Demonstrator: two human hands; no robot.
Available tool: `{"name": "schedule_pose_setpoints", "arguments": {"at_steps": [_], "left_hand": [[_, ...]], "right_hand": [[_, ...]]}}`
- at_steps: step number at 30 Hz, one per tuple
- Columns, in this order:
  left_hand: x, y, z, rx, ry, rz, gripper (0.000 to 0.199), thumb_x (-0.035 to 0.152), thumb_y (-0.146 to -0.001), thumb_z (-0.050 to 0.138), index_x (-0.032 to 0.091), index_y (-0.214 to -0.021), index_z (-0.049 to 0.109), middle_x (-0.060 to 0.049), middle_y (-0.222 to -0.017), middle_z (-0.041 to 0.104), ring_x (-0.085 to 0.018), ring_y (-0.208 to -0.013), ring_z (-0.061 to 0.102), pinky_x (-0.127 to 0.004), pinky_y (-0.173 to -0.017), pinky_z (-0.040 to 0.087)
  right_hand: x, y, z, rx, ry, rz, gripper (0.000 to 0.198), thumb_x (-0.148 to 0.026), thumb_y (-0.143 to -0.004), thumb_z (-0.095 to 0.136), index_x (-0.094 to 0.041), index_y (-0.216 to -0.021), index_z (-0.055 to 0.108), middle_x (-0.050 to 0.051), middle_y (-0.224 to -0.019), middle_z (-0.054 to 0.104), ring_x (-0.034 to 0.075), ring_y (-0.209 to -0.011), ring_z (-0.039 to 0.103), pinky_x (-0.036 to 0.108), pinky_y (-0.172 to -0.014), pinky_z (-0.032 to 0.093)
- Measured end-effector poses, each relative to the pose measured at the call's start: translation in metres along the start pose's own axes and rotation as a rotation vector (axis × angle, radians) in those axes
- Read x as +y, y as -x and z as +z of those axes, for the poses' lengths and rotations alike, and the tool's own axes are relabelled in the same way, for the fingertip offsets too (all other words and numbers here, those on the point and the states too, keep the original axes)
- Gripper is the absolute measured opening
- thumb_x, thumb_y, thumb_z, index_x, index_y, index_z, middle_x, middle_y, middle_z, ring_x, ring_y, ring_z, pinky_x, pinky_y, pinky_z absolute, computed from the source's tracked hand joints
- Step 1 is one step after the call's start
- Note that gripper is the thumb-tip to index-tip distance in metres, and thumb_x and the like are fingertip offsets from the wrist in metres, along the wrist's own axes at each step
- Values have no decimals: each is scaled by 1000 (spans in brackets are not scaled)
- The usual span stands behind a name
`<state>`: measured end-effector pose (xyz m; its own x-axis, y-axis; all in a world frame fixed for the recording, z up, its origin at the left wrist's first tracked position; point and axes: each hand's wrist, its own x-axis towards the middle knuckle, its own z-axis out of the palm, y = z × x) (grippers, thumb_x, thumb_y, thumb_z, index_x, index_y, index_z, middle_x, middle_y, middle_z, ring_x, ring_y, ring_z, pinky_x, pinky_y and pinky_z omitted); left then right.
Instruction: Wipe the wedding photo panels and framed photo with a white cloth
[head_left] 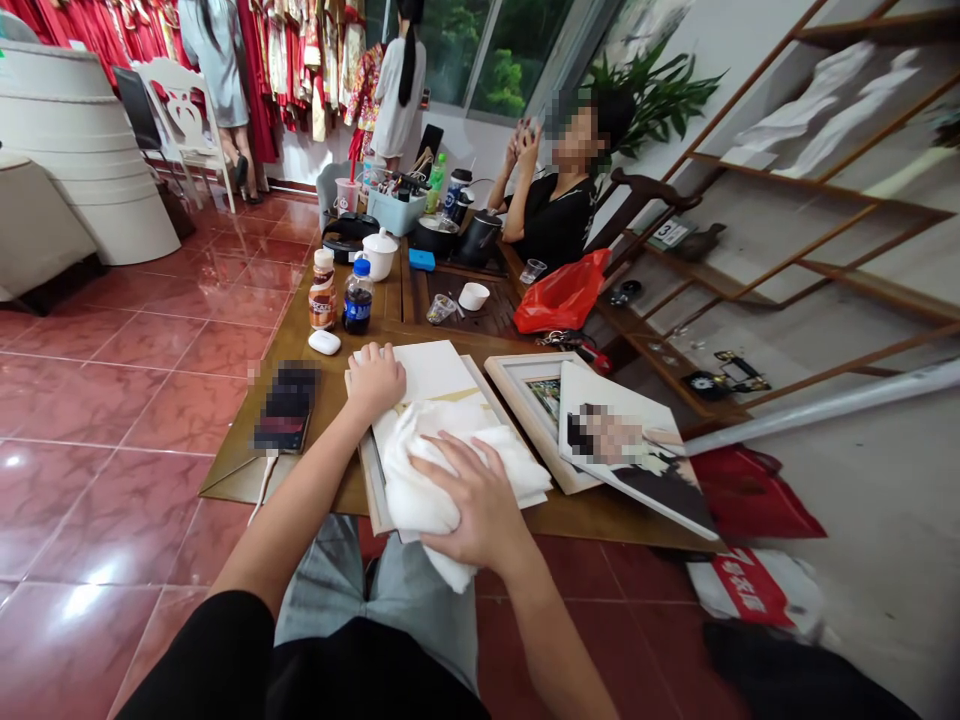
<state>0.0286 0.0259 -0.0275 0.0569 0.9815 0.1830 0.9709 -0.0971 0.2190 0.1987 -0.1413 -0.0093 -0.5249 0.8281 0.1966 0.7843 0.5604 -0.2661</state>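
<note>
My right hand [480, 500] is wrapped round a bunched white cloth [427, 480], pressed down on a white board [431, 370] with a tan stripe. The board lies flat within a pale wooden frame [377, 500] at the table's near edge. At the board's upper left corner, my left hand [377, 380] rests on the edge with its fingers bent over it; whether it grips the board or only presses on it is hard to see. The cloth hides the board's lower part.
To the right lie another frame [510, 380] and a printed photo panel [637, 440] overhanging the table edge. A phone [285, 410] with a cable, a white case [324, 343], two bottles [358, 298] and a red bag [562, 295] surround the work. A person [555, 200] sits across the table.
</note>
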Motion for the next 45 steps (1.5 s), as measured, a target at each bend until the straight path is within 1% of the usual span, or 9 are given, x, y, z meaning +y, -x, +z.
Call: {"name": "schedule_pose_setpoints", "arguments": {"at_steps": [5,8,14,21,25,32,35,39,45], "left_hand": [[1,1,-2,-1,9,4,50,29,-101,32,11,-145,48,-21,-137,56,-34,-128,49,-51,-105,37],[1,1,-3,-1,20,-4,48,29,-100,33,12,-143,49,-21,-136,56,-35,-128,49,-52,-105,38],[1,0,-3,-7,32,-1,47,29,-101,32,13,-141,50,-20,-136,56,-34,-130,49,-52,-108,36],[0,-3,-1,-15,25,-7,46,29,-100,33,15,-141,51,-19,-136,57,-33,-130,49,-51,-107,38],[0,-4,0,-12,22,-5,45,30,-100,34,17,-140,51,-18,-136,57,-33,-130,49,-51,-107,38],[0,-3,-1,-11,22,4,45,30,-101,33,14,-138,52,-19,-134,57,-34,-128,50,-51,-105,40],[0,-2,-2,-14,32,0,45,30,-101,33,14,-139,51,-19,-135,57,-34,-128,50,-51,-105,40],[0,-2,-2,-11,31,0,45,30,-101,34,15,-139,52,-19,-137,56,-34,-129,50,-51,-105,39],[0,-3,-2,-5,24,4,46,29,-101,33,15,-141,51,-19,-137,57,-33,-129,50,-51,-106,40]], "right_hand": [[44,28,-1,148,153,159,69,-46,-72,69,-26,-138,62,15,-146,57,39,-136,49,58,-112,29],[53,35,0,193,197,212,66,-48,-74,67,-26,-136,63,15,-144,58,39,-133,51,57,-110,33],[13,17,1,144,157,147,68,-51,-73,71,-29,-137,62,13,-146,58,38,-136,48,58,-114,24],[-37,-9,14,-4,-47,-51,86,-66,-64,75,-35,-142,58,9,-153,52,39,-142,41,59,-118,14],[-30,-5,17,44,-43,-22,86,-65,-63,76,-35,-141,59,10,-150,55,38,-139,45,57,-118,17],[34,28,5,243,187,232,65,-55,-75,67,-27,-134,65,14,-140,62,38,-130,53,56,-111,31],[45,33,3,291,236,275,60,-53,-77,65,-25,-131,67,16,-136,64,37,-126,57,54,-107,35],[30,26,3,246,219,244,60,-53,-76,66,-27,-130,67,14,-138,62,37,-129,54,56,-110,31],[-12,7,13,155,55,21,77,-63,-66,73,-33,-136,64,10,-145,59,38,-133,50,56,-114,24]]}}
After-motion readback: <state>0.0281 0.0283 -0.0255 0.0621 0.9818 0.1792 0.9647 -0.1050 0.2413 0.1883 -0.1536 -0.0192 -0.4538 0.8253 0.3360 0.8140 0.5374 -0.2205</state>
